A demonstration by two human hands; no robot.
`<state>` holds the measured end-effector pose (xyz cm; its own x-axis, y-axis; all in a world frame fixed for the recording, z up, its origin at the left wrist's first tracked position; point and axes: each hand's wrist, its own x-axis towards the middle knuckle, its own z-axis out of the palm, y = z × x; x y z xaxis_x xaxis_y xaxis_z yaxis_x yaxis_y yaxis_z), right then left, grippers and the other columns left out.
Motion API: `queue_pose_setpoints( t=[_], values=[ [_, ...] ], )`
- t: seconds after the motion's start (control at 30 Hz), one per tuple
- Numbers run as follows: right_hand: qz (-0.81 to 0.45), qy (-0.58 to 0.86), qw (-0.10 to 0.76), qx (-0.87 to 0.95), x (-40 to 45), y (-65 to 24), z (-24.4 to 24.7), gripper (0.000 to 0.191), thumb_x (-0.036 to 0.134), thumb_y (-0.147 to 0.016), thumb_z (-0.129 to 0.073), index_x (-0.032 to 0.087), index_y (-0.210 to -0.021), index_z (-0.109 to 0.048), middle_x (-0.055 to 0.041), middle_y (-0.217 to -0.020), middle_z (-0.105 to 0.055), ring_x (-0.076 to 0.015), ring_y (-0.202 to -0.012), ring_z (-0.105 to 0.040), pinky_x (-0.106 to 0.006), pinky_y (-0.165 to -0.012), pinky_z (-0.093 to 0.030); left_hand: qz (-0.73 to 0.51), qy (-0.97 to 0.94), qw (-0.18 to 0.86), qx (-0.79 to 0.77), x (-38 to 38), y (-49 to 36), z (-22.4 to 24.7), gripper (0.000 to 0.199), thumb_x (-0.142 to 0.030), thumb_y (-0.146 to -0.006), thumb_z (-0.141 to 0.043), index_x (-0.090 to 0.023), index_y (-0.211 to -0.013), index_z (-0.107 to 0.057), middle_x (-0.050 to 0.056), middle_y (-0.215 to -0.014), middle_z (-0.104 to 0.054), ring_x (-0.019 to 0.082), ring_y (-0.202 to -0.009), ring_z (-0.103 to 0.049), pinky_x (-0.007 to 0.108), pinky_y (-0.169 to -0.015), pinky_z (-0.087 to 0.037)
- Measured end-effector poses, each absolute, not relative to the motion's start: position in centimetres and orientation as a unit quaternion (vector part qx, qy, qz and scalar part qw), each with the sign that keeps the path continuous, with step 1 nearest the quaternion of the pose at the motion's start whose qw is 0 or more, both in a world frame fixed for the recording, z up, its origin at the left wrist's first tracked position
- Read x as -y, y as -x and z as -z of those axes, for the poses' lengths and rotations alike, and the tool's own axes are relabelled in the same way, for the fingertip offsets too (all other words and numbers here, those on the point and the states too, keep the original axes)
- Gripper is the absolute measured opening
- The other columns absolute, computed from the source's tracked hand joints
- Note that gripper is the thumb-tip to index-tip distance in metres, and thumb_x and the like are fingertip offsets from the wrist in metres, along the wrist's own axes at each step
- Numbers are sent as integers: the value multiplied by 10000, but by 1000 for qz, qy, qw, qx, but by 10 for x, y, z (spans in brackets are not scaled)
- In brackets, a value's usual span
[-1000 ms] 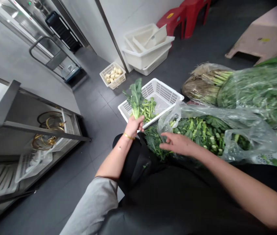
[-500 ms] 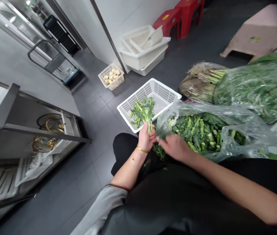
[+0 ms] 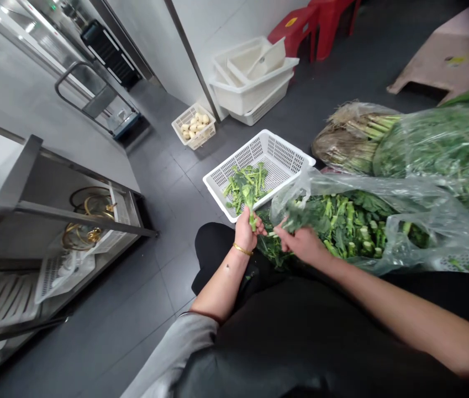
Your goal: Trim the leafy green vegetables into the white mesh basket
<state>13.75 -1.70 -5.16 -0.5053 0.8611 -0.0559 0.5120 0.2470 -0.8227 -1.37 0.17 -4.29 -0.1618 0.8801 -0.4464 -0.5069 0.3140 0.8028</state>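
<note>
Green stalk (image 3: 252,222) held upright in the closed fingers of the left hand (image 3: 246,232), as the right hand (image 3: 302,245), just beside it at 3 o'clock, pinches a leafy sprig (image 3: 300,218) between thumb and fingertips. White plastic basket (image 3: 284,141) of trimmed greens (image 3: 246,188) sits at 12 o'clock, a clear plastic bag (image 3: 408,190) of greens at 3 o'clock.

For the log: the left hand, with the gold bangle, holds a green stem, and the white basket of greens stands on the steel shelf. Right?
No: the white basket stands on the dark tiled floor, not the steel shelf; see the head view. The left hand and its green stem stand as stated.
</note>
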Motion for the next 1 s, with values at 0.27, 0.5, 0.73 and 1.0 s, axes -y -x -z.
queue_pose_setpoints(
  t=[0.27,0.5,0.73,1.0],
  values=[
    [-594,386,163,686,-46,-146,23,418,563,-775,-549,162,-863,-625,3,-541,-611,-139,-454,-555,-244,-451,-405,-506,-299,632,-505,18,5,25,517,-643,-688,-610,-150,-588,-491,-12,-515,-456,69,-418,-391,197,-369,-275],
    [-325,473,293,765,-13,-127,12,352,402,-862,-443,173,-634,-584,-34,-511,-572,-138,-484,-513,-255,-496,-343,-507,-187,679,-498,6,-12,28,505,-624,-737,-578,-166,-589,-424,-57,-452,-312,32,-355,-241,189,-349,-114],
    [-313,395,261,823,11,-139,10,363,421,-876,-455,191,-619,-569,-23,-533,-585,-136,-485,-513,-253,-484,-318,-490,-120,742,-442,-2,1,20,549,-698,-752,-484,-166,-630,-419,-64,-449,-316,28,-341,-246,165,-329,-113],
    [-672,401,271,560,-45,-124,24,488,588,-749,-553,210,-485,-395,44,-354,-398,-94,-331,-394,-240,-393,-330,-527,-297,665,-438,20,-5,26,399,-568,-792,-545,-191,-753,-417,-65,-432,-448,63,-286,-338,183,-311,-196]
  ],
)
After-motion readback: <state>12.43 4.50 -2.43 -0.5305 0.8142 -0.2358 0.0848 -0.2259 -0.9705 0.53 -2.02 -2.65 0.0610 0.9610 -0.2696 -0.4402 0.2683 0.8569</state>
